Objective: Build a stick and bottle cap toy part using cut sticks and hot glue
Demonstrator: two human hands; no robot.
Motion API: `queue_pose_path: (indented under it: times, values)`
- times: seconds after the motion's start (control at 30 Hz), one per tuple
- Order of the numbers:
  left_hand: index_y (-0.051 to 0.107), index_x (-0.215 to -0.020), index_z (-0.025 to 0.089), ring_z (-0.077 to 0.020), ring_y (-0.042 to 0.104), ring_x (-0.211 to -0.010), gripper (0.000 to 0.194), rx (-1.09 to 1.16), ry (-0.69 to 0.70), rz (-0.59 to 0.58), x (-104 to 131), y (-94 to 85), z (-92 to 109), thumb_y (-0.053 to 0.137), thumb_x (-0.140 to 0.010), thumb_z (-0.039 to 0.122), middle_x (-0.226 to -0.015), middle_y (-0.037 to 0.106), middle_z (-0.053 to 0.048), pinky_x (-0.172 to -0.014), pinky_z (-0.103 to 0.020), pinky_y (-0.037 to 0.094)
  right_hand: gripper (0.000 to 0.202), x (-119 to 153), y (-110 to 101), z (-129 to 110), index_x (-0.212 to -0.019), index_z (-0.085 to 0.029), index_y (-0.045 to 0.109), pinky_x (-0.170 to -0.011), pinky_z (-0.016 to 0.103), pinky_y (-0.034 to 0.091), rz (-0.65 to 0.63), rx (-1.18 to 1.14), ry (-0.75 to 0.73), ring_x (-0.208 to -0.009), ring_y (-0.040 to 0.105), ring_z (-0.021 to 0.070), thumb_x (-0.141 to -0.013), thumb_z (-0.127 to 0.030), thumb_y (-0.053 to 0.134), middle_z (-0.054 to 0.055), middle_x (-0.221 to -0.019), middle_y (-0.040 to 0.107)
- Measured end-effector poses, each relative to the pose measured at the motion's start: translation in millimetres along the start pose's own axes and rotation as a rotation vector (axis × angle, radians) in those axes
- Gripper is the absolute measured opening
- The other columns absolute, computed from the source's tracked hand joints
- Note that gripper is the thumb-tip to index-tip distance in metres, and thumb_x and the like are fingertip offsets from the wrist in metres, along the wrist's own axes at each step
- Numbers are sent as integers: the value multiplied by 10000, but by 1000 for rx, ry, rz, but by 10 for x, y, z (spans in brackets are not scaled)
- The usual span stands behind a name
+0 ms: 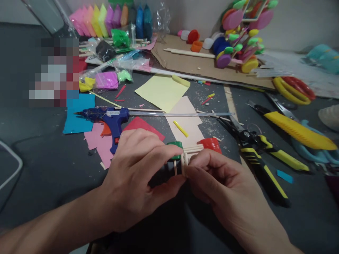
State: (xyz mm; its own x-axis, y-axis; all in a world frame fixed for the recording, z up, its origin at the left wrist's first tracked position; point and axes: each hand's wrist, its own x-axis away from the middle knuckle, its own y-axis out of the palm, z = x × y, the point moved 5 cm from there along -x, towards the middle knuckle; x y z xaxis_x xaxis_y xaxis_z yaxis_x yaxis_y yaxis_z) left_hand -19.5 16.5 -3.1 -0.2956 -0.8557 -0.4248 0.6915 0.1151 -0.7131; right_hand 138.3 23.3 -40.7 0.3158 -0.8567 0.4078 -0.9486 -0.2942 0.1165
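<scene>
Between my two hands is a small model of pale wooden sticks, with a green bottle cap at its left and a red cap at its right. My left hand pinches the short upright sticks at the near side, index finger on top and thumb below. My right hand has its thumb and index finger pressed together on the same sticks, under the red cap. The other right fingers are curled and partly hidden.
A blue glue gun lies left on coloured paper. Black-and-yellow pliers, a yellow cutter and scissors lie right. Behind are cardboard, clay packets and a colourful cap model.
</scene>
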Motion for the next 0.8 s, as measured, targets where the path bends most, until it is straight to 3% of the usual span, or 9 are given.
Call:
queue_pose_path:
  times: [0.57, 0.8]
  values:
    - [635, -1116, 170, -193, 583, -850, 264, 65, 0, -27, 6, 33, -34, 712, -903, 306, -863, 669, -19, -823, -382, 421, 313, -47, 12, 1, -690, -179, 594, -423, 176, 227, -3, 10, -4, -492, 327, 56, -838, -390, 772, -49, -580, 459]
    - [639, -1113, 199, -191, 591, -854, 217, 54, 12, -51, 11, 45, -32, 686, -927, 300, -901, 703, -32, -845, -393, 422, 344, -37, 19, 8, -713, -181, 599, -416, 181, 199, -33, 15, 15, -490, 294, 58, -876, -456, 727, -51, -577, 431]
